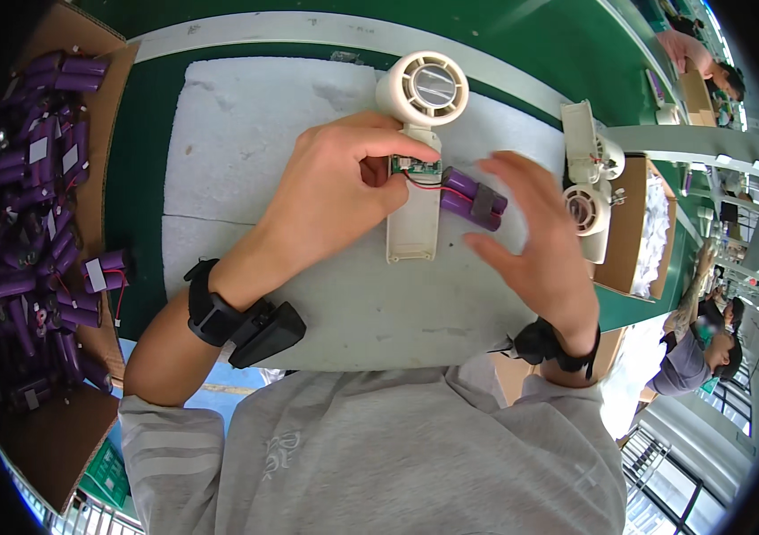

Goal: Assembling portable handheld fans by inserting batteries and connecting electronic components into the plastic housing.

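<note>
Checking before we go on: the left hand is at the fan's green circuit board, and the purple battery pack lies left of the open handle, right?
Not quite: the head view shows the purple battery pack lying right of the open handle. The left hand is indeed at the green circuit board.

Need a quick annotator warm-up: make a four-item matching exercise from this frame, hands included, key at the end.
Column 1
1. Left hand
2. Right hand
3. Circuit board
4. Left cardboard box

Column 2
A. Green, in the cream handle
B. Heaped with purple batteries
C. Pinching at the handle
D. Open, beside a wired battery pair

Pairs: 1-C, 2-D, 3-A, 4-B
</note>
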Available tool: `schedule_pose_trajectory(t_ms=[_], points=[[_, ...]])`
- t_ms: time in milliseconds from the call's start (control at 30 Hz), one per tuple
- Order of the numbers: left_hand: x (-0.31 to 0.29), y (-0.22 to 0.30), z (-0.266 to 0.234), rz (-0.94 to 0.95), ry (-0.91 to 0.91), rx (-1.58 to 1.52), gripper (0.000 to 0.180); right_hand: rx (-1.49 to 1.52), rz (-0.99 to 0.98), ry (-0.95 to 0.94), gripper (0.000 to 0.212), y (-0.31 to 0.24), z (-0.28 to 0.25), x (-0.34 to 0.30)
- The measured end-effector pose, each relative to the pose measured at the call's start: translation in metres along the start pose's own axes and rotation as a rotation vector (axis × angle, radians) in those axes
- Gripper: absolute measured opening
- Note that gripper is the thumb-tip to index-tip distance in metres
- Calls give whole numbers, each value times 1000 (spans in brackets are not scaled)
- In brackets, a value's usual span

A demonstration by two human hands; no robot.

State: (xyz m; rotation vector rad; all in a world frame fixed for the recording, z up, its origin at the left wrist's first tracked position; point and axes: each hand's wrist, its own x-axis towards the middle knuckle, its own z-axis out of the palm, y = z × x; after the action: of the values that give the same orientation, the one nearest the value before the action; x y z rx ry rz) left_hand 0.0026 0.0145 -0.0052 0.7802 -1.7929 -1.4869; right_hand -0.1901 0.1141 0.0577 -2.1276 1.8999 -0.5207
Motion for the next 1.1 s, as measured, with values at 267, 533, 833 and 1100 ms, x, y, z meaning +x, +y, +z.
schedule_pose_trajectory(t_ms=[267, 533, 833, 1100], points=[[0, -2, -6, -29, -71, 108, 37, 490, -24, -305, 64, 34, 10, 9], [1, 2, -9, 26, -112, 221, 38, 1501, 491, -639, 81, 21, 5, 3], [1, 0, -8, 141, -76, 315, 38, 1645, 341, -732, 90, 29, 12, -3], [1, 3, -7, 212, -58, 373, 38, 993, -197, -221, 69, 17, 25, 3]])
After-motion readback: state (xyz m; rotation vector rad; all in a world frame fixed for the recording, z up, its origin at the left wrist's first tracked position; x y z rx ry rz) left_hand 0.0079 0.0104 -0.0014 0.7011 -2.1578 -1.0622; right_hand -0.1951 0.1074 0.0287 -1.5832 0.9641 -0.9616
